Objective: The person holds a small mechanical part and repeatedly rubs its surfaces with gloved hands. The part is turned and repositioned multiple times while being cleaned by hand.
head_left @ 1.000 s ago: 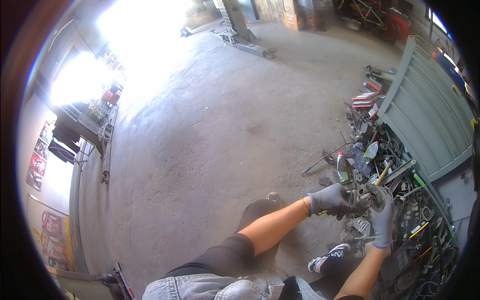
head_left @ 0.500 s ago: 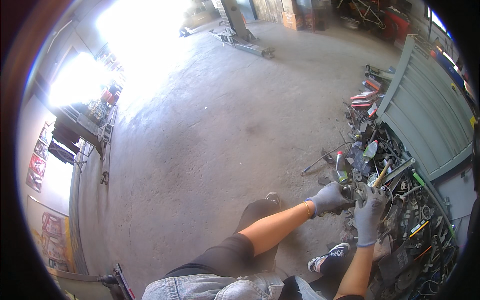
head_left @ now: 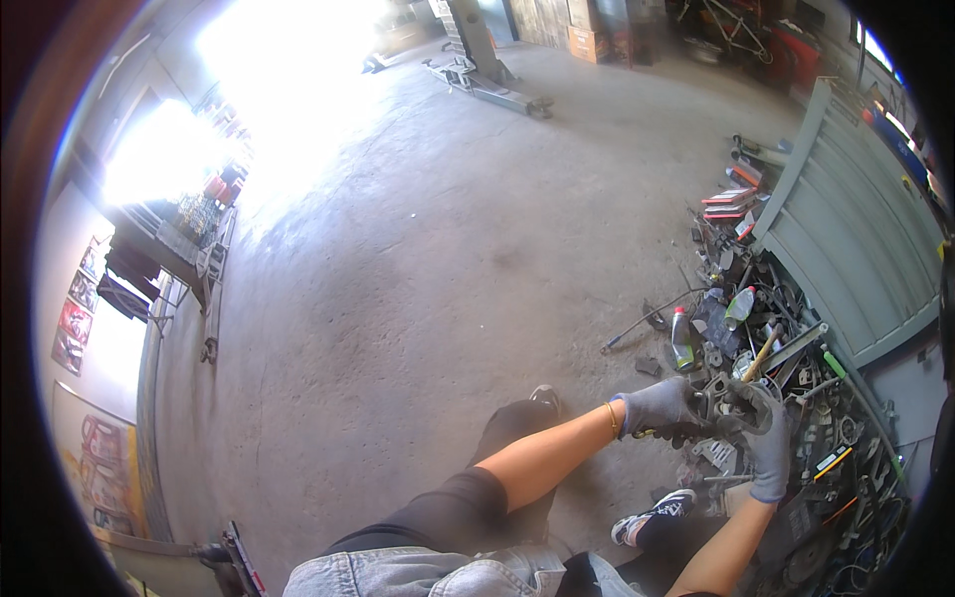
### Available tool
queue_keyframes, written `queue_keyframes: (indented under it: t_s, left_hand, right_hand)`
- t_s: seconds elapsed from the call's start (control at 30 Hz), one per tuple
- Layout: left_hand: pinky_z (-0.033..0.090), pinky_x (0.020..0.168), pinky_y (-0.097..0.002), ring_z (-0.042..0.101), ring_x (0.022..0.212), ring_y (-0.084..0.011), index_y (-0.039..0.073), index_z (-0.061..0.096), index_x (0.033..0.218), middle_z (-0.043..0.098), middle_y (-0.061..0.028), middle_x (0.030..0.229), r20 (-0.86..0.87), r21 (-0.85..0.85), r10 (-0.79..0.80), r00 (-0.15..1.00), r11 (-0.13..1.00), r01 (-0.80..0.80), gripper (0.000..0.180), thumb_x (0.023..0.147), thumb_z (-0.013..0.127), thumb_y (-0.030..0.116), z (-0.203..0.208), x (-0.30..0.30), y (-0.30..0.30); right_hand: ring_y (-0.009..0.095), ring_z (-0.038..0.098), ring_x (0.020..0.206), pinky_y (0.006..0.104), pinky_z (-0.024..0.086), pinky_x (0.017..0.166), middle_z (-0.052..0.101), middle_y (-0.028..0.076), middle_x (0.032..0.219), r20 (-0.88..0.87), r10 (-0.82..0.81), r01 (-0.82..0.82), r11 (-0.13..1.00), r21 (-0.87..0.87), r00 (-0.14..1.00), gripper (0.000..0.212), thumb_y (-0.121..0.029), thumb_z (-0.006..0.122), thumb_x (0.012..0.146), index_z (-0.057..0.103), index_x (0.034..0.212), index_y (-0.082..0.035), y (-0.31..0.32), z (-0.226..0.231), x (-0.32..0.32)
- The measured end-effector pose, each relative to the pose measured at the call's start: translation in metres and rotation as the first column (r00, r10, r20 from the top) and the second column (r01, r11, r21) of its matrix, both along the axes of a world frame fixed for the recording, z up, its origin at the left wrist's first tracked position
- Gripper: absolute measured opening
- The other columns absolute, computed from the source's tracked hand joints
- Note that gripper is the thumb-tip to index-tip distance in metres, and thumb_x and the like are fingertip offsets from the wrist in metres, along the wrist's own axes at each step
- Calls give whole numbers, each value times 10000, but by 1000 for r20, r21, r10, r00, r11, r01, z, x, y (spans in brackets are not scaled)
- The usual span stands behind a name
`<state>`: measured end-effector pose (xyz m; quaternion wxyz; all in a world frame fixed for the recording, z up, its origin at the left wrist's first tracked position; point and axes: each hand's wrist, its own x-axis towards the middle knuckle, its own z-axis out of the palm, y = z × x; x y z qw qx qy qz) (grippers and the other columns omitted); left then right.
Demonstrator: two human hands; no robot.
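Note:
Grey work gloves cover both my hands, over the near edge of a heap of scrap car parts. My left hand [head_left: 662,408] is closed round the left side of a dark grey metal car part [head_left: 718,398]. Against its right side, my right hand [head_left: 768,433] curls its fingers from above. The part looks cast, with rounded openings; the gloves cover much of it, so its exact kind does not show. A wooden-handled tool [head_left: 762,355] lies in the heap just beyond my right hand.
The scrap heap [head_left: 846,428] runs along a grey-green metal cabinet [head_left: 846,224] on the right. Two plastic bottles, one red-capped [head_left: 681,338], rest in it, and a thin rod [head_left: 642,326] sticks out leftward. My shoe [head_left: 652,517] stands beside it. Farther off is a lift post [head_left: 468,40].
My right hand has shifted slightly right and down and turned, showing more of the metal part. The left hand keeps its grip, moving a little lower.

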<state>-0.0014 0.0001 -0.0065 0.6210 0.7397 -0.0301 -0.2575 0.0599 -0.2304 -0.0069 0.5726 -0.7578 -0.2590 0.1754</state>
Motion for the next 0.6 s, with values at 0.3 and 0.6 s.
queue_keyframes:
  t_s: [0.3,0.6]
  left_hand:
    - [486,479,-247,677,577,-115,95,790,962,705,-33,691,5,-72,-77,997,994,77,481,939,667,560,8,-5,3]
    - [461,465,-261,653,558,-105,64,775,913,701,-42,679,-26,-88,29,999,996,-31,354,871,739,414,-4,-6,-6]
  right_hand:
    - [66,635,881,241,548,767,735,17,1098,-248,56,-48,998,38,967,586,-227,896,784,684,1272,19,6,6,-5]
    - [164,688,1120,303,525,980,723,134,1242,22,-57,60,981,-182,998,369,-5,715,923,648,1275,80,29,-17,-4]
